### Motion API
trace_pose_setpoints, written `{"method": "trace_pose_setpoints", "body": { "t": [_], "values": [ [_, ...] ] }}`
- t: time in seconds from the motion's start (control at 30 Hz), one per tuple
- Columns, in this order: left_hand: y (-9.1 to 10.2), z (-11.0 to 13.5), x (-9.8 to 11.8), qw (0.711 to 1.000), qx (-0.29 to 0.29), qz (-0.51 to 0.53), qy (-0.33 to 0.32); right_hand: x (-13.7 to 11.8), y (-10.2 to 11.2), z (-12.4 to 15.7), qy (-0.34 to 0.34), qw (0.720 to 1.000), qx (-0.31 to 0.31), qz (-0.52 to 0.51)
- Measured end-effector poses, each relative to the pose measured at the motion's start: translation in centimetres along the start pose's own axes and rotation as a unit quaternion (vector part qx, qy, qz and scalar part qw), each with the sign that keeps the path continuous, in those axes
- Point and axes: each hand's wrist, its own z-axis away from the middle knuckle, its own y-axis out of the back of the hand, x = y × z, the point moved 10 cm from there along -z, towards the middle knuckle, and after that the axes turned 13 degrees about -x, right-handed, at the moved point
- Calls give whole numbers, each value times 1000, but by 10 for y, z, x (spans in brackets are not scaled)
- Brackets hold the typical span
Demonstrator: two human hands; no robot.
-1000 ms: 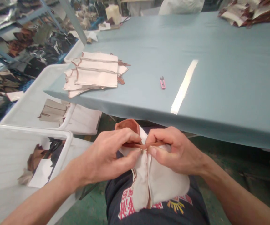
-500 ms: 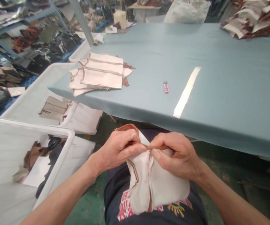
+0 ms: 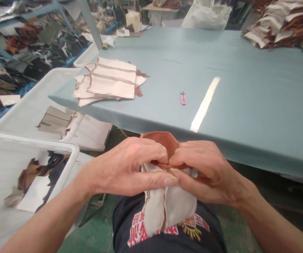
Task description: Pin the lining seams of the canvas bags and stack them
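Over my lap I hold a sewn cream fabric piece (image 3: 180, 205) with a brown inside, its seam running down the middle. My left hand (image 3: 130, 165) is closed on its upper edge, thumb flat along the front and fingers curled inside the opening. Close beside it my right hand (image 3: 206, 168) pinches the same edge, the thumbs nearly meeting at the centre seam. The brown lining (image 3: 164, 140) shows as a raised rim behind my fingers. The parts of the edge under my fingers are hidden.
On the blue-grey table (image 3: 162, 63) lie a stack of cream sewn pieces (image 3: 111, 82), pink thread snips (image 3: 183, 98) and a white strip (image 3: 205, 105). A large brown-and-cream pile (image 3: 283, 24) is at the back right. White bins (image 3: 69, 151) with scraps stand at left.
My hands have opened the upper edge so that more brown lining shows. My left thumb has moved right across the front, and my fingers have gone inside the opening.
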Motion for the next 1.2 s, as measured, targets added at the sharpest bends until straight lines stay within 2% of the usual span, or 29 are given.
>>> {"method": "trace_pose_setpoints", "body": {
  "t": [0.23,0.37,0.47,0.57,0.7,0.77,0.83,0.9,0.93,1.03,1.1,1.13,1.2],
  "values": [
    [-13,-8,-19,983,-4,178,51,8,0,5,-30,1000,-7,3],
    [-16,-8,-26,975,12,214,56,16,-4,4,-33,999,0,-3],
    [-14,-4,-28,981,28,185,46,19,-4,4,-35,999,-10,-10],
    [-10,5,-28,993,50,100,39,24,-1,6,-60,997,-46,4],
    [-8,13,-32,994,46,-59,85,31,6,13,-76,994,-66,35],
    [-10,15,-32,991,42,-85,96,40,6,17,-91,993,-65,43],
    [-14,14,-28,995,44,-32,82,51,2,19,-109,992,-59,29],
    [-21,12,-23,993,45,101,52,61,-6,18,-124,990,-59,-27],
    [-25,11,-20,981,49,182,37,65,-11,16,-131,987,-63,-64],
    [-32,10,-16,922,95,375,7,71,-20,12,-150,971,-75,-172],
    [-30,13,-17,894,136,427,-3,72,-19,12,-162,963,-74,-205],
    [-28,16,-17,890,147,432,-6,73,-17,13,-166,962,-74,-206],
    [-22,23,-18,902,150,405,-15,73,-13,17,-169,964,-70,-194]
  ]
}}
